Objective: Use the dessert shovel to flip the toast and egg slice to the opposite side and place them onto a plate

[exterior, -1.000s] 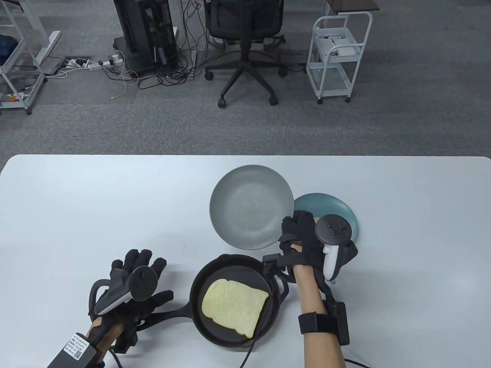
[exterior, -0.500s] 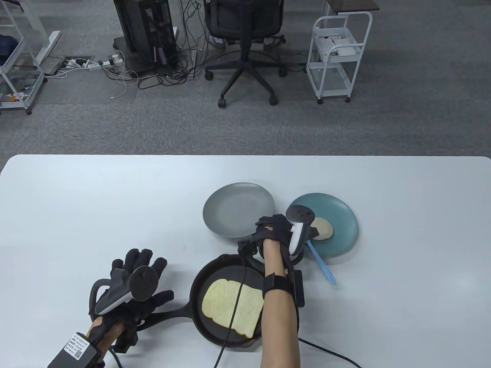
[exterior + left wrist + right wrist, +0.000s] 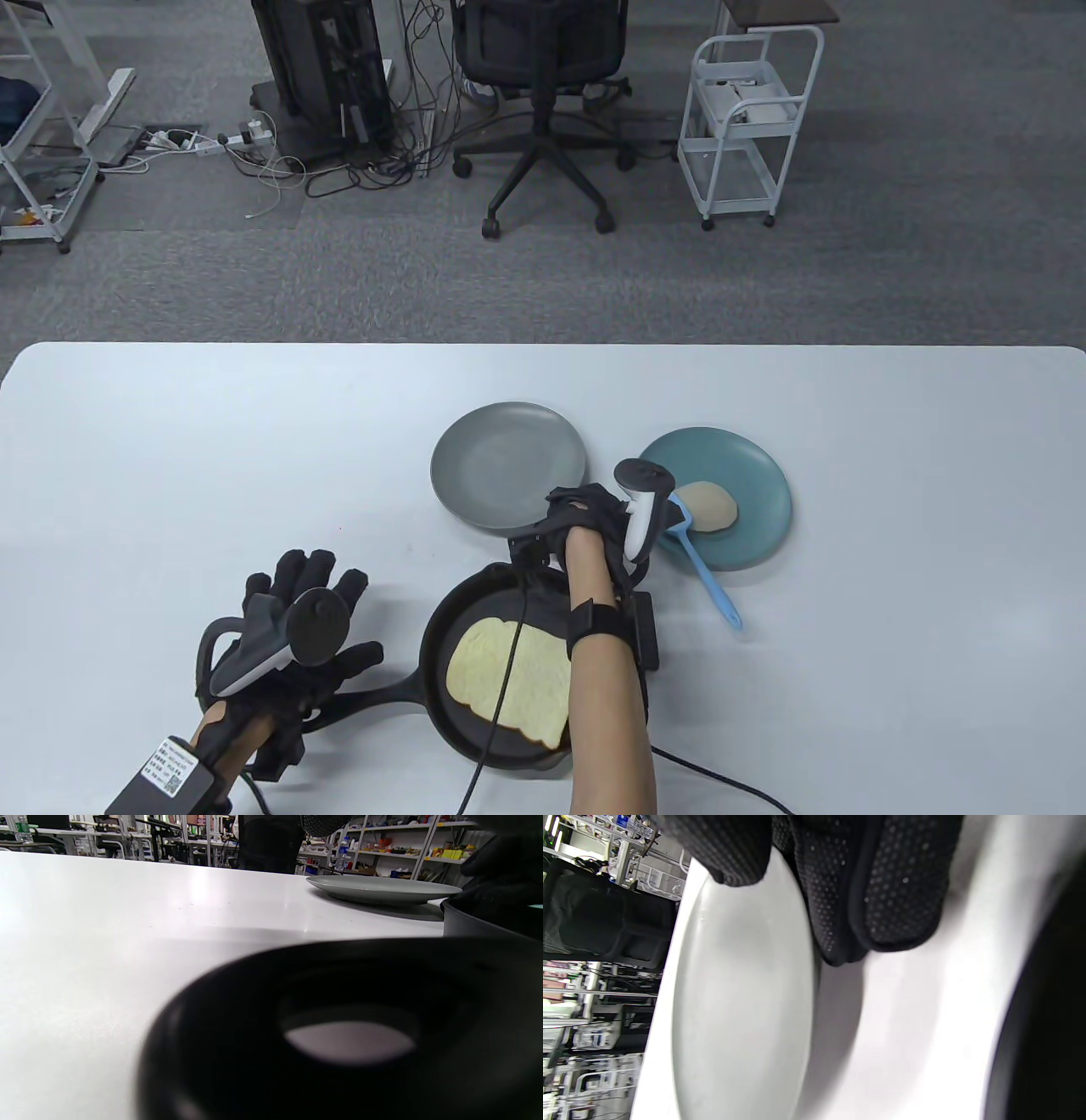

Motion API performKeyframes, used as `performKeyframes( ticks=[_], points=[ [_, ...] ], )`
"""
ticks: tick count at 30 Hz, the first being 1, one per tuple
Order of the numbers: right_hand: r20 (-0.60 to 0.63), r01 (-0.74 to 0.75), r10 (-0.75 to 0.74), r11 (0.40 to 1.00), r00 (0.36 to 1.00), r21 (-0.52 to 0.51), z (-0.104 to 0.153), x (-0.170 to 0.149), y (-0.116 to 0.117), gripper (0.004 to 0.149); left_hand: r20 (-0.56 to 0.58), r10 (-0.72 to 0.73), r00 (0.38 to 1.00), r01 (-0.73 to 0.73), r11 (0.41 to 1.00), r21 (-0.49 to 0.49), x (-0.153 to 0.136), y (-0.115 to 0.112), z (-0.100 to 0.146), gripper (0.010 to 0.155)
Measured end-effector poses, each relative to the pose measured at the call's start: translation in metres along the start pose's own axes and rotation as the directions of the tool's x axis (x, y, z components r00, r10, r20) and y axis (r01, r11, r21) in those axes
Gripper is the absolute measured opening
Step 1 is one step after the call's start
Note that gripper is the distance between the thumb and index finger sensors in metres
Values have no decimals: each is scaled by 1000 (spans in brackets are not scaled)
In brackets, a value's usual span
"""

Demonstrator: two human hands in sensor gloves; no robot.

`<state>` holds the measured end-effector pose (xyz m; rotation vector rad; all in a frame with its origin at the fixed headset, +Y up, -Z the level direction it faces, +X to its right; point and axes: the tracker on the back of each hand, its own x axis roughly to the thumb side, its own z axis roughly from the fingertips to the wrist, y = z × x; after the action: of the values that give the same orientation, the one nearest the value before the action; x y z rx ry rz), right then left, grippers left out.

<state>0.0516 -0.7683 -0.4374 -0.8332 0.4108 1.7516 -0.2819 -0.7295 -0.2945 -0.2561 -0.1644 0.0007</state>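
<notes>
Hidden: in the left wrist view a blurred black ring fills the near part of the picture; what it is cannot be told. In the right wrist view the pan is only a dark blur at the right edge.
Left hand: nearest, flat on the table, fingers spread and straight, lying over the end of the pan handle.
Toast: pale yellow slice lying in the black pan; the right forearm and a cable cross over it, covering its right part.
Right hand: beyond the pan, at the near rim of the grey plate. In the right wrist view its fingertips curl at that rim; whether they pinch it cannot be told.
Dessert shovel: light blue, just right of the right hand and not held, blade on the teal plate, handle out over the table.
Egg slice: pale tan round on the teal plate, touching the blade.
</notes>
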Motion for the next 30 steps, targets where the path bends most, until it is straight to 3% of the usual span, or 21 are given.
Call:
performKeyframes(
  ticks=[5,9,13,17,20,23,25,27,30],
  points=[
    [61,-103,103,995,993,-10,13,9,-4,67,5,-11,1000,11,1000,-1,2,-1,0,94],
    [96,-94,91,995,991,32,23,14,-17,68,4,-10,1000,10,1000,-1,1,-1,0,94],
    [191,-208,207,978,960,-14,43,20,-43,69,4,-9,1000,9,1000,-1,1,-1,1,94],
    [264,-229,234,972,936,-51,69,20,-71,70,8,-16,1000,16,1000,2,3,-1,1,94],
    [301,-285,311,950,902,-125,86,18,-92,71,12,-20,1000,20,1000,3,4,-2,1,94],
    [313,-383,450,888,836,-254,97,13,-109,71,17,-26,1000,26,1000,2,5,-2,1,94],
    [290,-491,587,801,756,-343,100,4,-119,75,21,-31,999,31,1000,-1,6,-3,1,94],
    [235,-557,662,736,712,-385,99,-4,-122,77,23,-33,999,33,999,-4,7,-3,0,94],
    [120,-679,786,591,606,-436,90,-21,-122,81,28,-38,999,38,999,-10,9,-5,0,94]
  ],
)
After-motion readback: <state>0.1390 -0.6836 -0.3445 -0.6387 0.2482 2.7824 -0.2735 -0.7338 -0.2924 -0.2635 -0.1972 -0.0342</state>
